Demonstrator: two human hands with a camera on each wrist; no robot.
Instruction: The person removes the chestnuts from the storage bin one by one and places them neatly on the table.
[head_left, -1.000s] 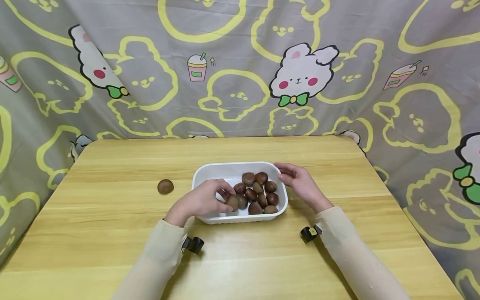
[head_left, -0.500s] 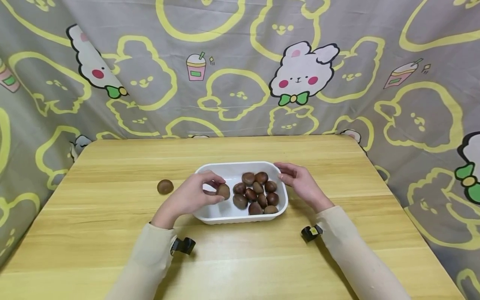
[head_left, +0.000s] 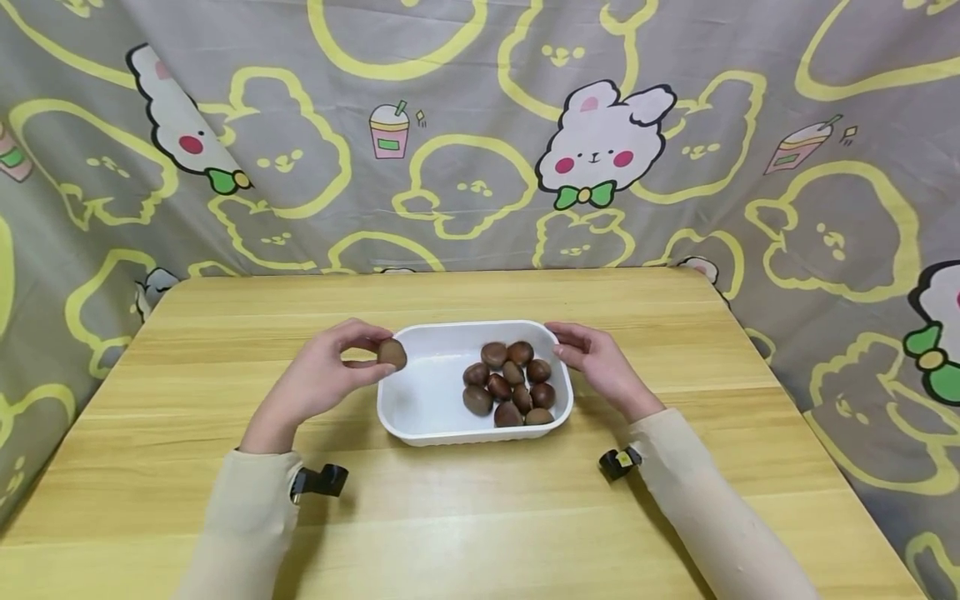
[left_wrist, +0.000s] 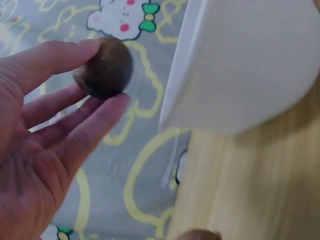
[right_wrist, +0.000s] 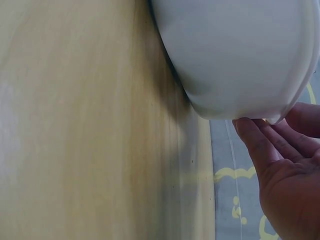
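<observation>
While right hand gripped white tray by right end, left hand pinched single chestnut, just carried from pile's left side to tray's far-left corner. So yeah, pile was one down, other chestnuts bunched right.

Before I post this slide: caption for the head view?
Left hand pinches one chestnut near a white tray of chestnuts; right hand holds the tray's right end.
</observation>
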